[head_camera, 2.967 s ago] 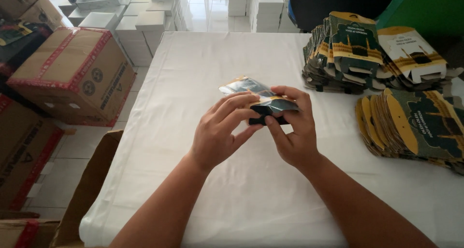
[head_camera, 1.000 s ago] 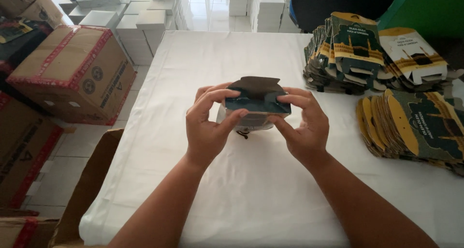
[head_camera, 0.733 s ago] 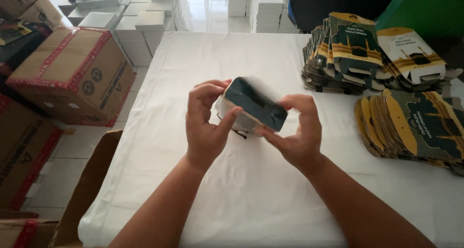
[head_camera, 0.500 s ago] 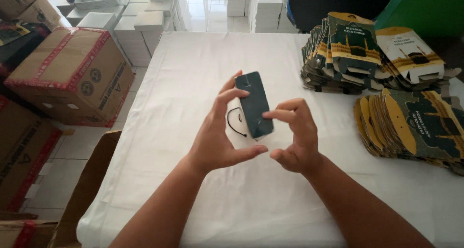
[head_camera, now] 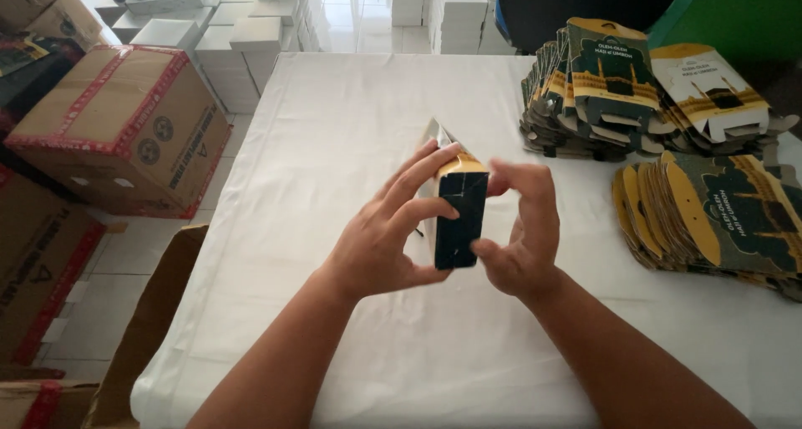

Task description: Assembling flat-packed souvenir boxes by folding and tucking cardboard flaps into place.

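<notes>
Two hands pinch one small dark carton [head_camera: 459, 220] upright above the worktop [head_camera: 334, 128] centre: left hand [head_camera: 388, 237] at 9 o'clock, right hand [head_camera: 522, 233] at 3 o'clock (flat carton stacks [head_camera: 668, 137] lie at 2 o'clock).

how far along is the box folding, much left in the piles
In hand: one dark carton with a yellow top edge, held upright between the left hand and right hand above the white table, apparently formed into a box. Left: two large stacks of flat cartons at the right, seemingly unfolded. Done: no finished boxes of this kind show on the table, so most looks ahead.
</notes>
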